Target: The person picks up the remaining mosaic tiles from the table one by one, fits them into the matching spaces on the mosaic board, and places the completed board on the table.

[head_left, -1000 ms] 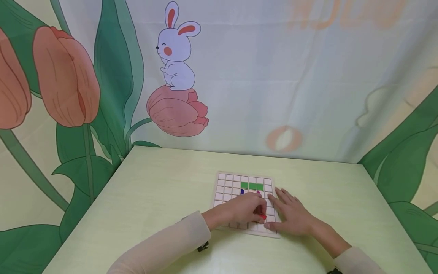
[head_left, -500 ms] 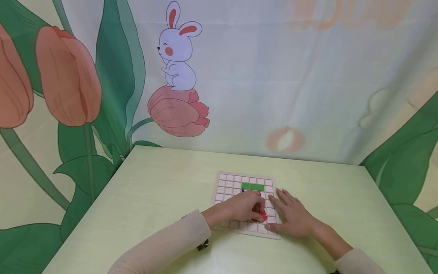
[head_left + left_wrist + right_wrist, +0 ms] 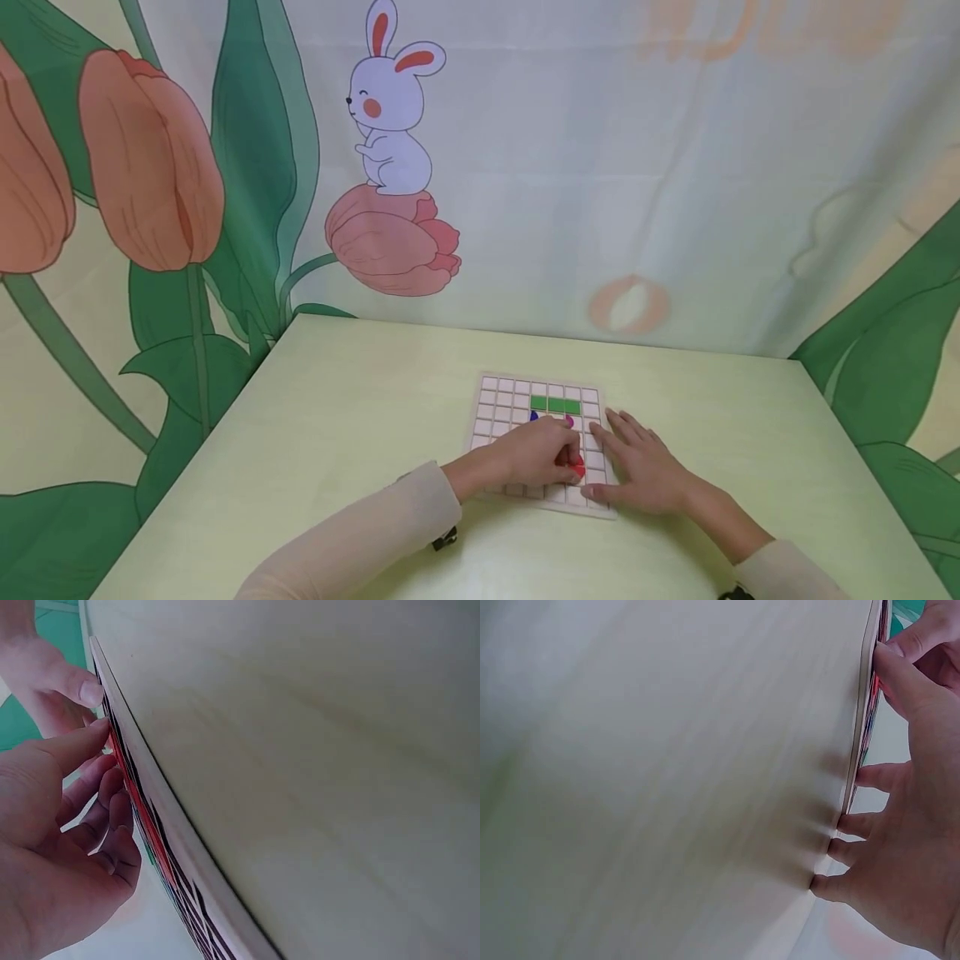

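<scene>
A pale square grid board (image 3: 491, 398) lies on the table. My left hand (image 3: 536, 454) is over its lower right part, fingers curled and thumb and fingertips at a small red piece (image 3: 577, 469). In the left wrist view, the left hand's thumb (image 3: 86, 742) meets the board beside a strip of red. My right hand (image 3: 645, 467) rests along the board's right edge, fingers spread and fairly straight. In the right wrist view, its fingertips (image 3: 829, 886) touch the table and the board's edge. The left hand hides the middle of the board.
A row of green tiles (image 3: 556, 405) sits in the upper right cells. Just under it show bits of a blue piece (image 3: 534, 414) and a pink piece (image 3: 569, 422). Behind the pale table (image 3: 360, 392) hangs a printed curtain (image 3: 525, 167).
More of the red piece shows at my left fingertips, and the left hand has shifted only slightly over the same cells. The right hand keeps its place at the board's edge.
</scene>
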{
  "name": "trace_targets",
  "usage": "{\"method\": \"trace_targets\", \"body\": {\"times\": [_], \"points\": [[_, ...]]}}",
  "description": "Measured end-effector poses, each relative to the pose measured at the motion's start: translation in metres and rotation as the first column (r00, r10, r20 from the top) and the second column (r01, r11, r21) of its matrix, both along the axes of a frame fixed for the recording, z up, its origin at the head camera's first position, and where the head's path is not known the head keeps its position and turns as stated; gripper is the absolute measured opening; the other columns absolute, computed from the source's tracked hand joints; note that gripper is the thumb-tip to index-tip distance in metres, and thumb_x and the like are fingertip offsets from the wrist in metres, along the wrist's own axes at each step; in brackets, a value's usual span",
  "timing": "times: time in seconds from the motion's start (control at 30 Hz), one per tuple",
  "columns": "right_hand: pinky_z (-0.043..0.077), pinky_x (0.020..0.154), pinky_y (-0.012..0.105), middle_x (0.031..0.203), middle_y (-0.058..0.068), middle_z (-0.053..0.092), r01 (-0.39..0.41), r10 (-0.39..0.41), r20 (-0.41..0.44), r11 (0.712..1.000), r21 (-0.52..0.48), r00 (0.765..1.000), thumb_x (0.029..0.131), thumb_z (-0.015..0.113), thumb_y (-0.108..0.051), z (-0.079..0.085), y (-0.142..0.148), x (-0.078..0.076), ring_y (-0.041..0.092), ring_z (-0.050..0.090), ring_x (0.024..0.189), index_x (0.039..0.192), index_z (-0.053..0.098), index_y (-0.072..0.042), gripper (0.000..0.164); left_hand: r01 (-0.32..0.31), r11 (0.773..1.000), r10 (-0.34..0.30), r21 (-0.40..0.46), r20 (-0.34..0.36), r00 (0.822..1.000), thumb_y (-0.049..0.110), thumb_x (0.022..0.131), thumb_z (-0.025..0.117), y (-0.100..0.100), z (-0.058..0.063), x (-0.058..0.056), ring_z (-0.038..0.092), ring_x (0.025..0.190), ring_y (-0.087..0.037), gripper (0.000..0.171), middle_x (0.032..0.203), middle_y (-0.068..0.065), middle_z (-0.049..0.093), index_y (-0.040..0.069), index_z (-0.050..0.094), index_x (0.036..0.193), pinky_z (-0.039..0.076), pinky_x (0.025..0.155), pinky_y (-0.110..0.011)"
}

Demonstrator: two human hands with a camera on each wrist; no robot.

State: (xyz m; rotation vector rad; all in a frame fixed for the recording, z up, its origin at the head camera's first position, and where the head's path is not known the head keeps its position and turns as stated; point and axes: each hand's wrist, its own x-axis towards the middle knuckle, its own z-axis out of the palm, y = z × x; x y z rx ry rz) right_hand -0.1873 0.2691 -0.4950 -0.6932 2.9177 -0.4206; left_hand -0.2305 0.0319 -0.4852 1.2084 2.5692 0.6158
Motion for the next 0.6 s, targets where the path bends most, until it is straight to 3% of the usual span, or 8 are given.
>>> {"method": "trace_targets", "body": {"times": [0.6], "points": [[0.022, 0.118, 0.076, 0.171, 0.026, 0.024, 0.005, -0.005, 0.016, 1.000, -0.013, 1.000, 0.090, 0.066, -0.075, 0.0018, -0.0018, 0.0017, 0.052, 0.017, 0.157, 0.163, 0.039, -0.006, 0.104, 0.005, 1.000, -0.006, 0.024, 0.040, 0.999, 0.029, 0.097, 0.080, -0.0018, -0.0012, 0.0006, 0.055, 0.076, -0.001, 0.013, 0.083, 0.014, 0.061, 0.022, 0.070, 0.092, 0.047, 0.068, -0.016]]}}
